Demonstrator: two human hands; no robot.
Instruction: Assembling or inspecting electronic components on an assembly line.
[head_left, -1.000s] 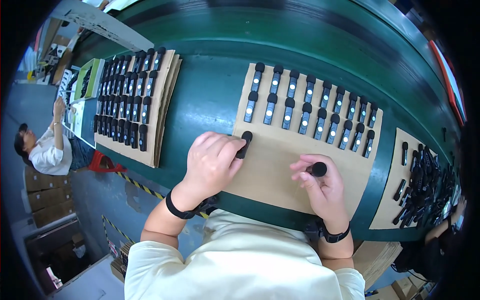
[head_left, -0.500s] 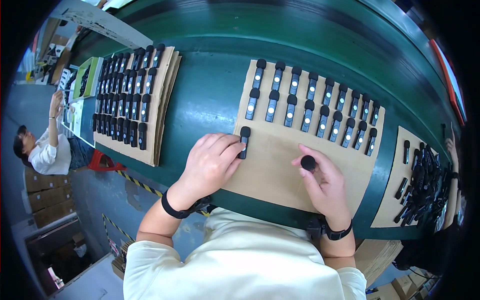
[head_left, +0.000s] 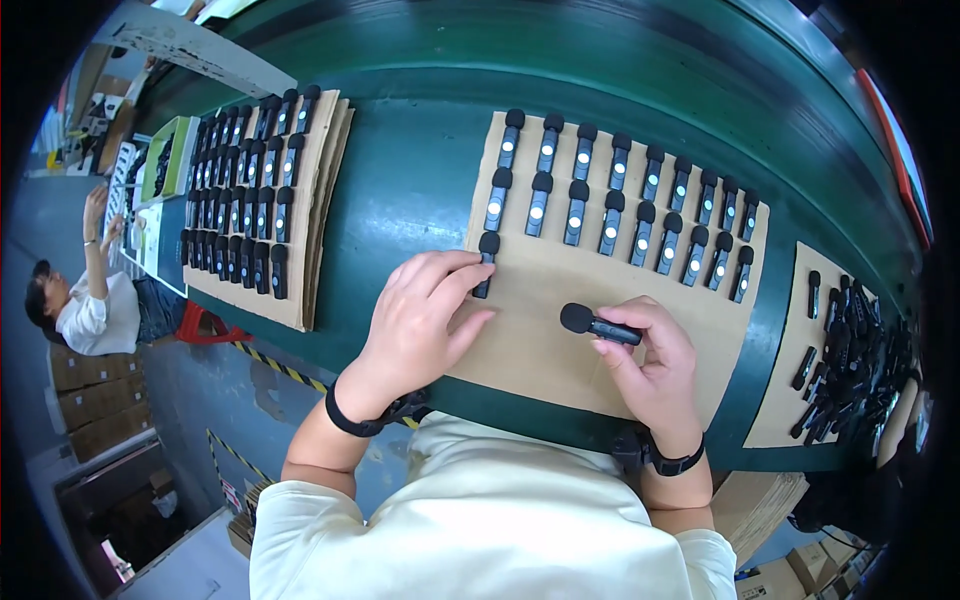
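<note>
My right hand (head_left: pixel 655 355) pinches a small black clip-on microphone (head_left: pixel 612 332) between thumb and fingers, its round foam windscreen (head_left: pixel 576 318) pointing left. The microphone is held over the bare lower part of a cardboard sheet (head_left: pixel 545 365). My left hand (head_left: pixel 425 315) is at the sheet's left edge, with its fingertips touching a lone microphone (head_left: pixel 488 250) that starts a third row. Its thumb stands apart from the fingers, so that hand is open. Above, two rows of like microphones (head_left: pixel 610 222) lie with foam heads away from me, each with a pale round spot.
At left, stacked cardboard sheets (head_left: pixel 315 240) carry several rows of microphones. A loose heap of black microphones (head_left: pixel 850 345) covers cardboard at right. All lie on a green work surface (head_left: pixel 400 170). A co-worker (head_left: pixel 95 300) sits far left beside a green bin (head_left: pixel 177 160); another person's arm (head_left: pixel 897 420) shows at right.
The microphone in my right hand has turned from end-on to sideways, foam to the left. My left thumb has come away from the lone microphone, which sits slightly higher in view.
</note>
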